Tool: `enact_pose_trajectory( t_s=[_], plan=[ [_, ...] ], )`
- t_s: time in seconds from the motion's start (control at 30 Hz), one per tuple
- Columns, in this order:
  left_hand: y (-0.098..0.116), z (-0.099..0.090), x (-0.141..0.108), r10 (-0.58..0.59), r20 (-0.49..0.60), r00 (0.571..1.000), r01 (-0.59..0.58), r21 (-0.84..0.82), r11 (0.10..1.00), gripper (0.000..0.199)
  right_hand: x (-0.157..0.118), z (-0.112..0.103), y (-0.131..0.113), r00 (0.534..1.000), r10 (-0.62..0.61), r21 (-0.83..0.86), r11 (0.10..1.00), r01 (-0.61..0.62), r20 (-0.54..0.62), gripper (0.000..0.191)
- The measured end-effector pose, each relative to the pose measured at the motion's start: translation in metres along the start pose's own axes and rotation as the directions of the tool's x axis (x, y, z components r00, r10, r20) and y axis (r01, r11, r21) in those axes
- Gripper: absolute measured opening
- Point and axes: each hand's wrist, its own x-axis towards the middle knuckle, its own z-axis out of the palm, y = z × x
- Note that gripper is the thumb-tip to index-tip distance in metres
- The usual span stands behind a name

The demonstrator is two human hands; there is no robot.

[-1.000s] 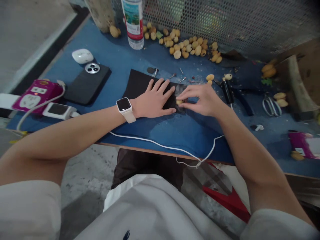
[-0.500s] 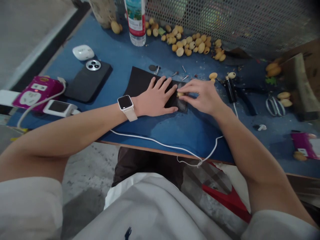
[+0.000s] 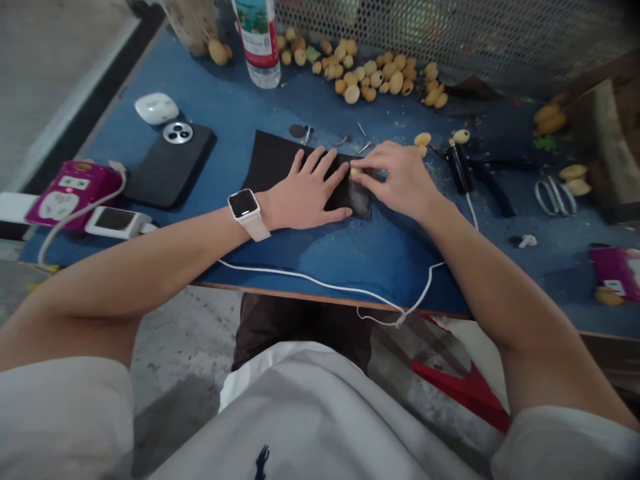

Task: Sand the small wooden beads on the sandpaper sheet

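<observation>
We've got two hands here, just apart: our left hand [image 3: 305, 193] lies flat on one black sandpaper sheet [image 3: 273, 157], while our right hand [image 3: 403, 180] pinches one small tan nut [image 3: 355, 172] against the sheet's worn patch [image 3: 361, 200]. Compared with the last frame, the nut sits slightly farther up the sheet. Also one water bottle [image 3: 257, 40] and one phone [image 3: 167, 167] nearby.

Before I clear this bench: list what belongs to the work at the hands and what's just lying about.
In use: left hand flat on the black sheet; right hand, its fingers pinching a small tan bead.

Lying about: pile of tan beads, water bottle, black phone, scissors, power strip.
</observation>
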Motion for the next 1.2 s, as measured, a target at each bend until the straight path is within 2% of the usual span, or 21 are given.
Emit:
enact_pose_trajectory(
  t_s=[0.2,0.4,0.57,0.77,0.93,1.1,1.2],
  plan=[
    [-0.002,-0.001,-0.001,-0.001,0.012,1.0,0.001,0.003,1.0,0.115,-0.005,-0.006,-0.006,0.992,-0.079,0.046,0.996,0.075,0.097,0.035],
    [-0.002,-0.002,-0.001,-0.001,0.017,1.0,0.001,-0.011,1.0,0.119,0.0,-0.008,-0.008,0.999,-0.018,0.001,1.0,0.018,0.034,0.034],
    [0.0,-0.004,-0.001,0.0,0.016,1.0,0.0,-0.015,1.0,0.116,-0.006,-0.017,-0.017,0.986,-0.092,0.092,0.993,0.08,0.142,0.033],
    [-0.001,-0.002,-0.001,0.001,-0.002,1.0,-0.001,-0.032,0.999,0.116,-0.006,-0.011,-0.01,0.999,-0.024,-0.003,1.0,0.024,0.035,0.032],
    [-0.002,-0.001,-0.001,0.012,0.009,1.0,-0.012,-0.019,1.0,0.116,-0.008,-0.013,-0.015,0.979,-0.126,0.043,0.992,0.12,0.158,0.031],
    [-0.002,0.0,-0.001,0.003,0.017,1.0,-0.003,0.014,1.0,0.118,-0.006,-0.01,-0.014,0.992,-0.097,-0.016,0.995,0.098,0.084,0.036],
    [-0.003,0.001,-0.001,0.002,0.012,1.0,-0.002,0.019,1.0,0.116,-0.005,-0.011,-0.013,0.989,-0.096,-0.017,0.995,0.099,0.111,0.035]
  ],
)
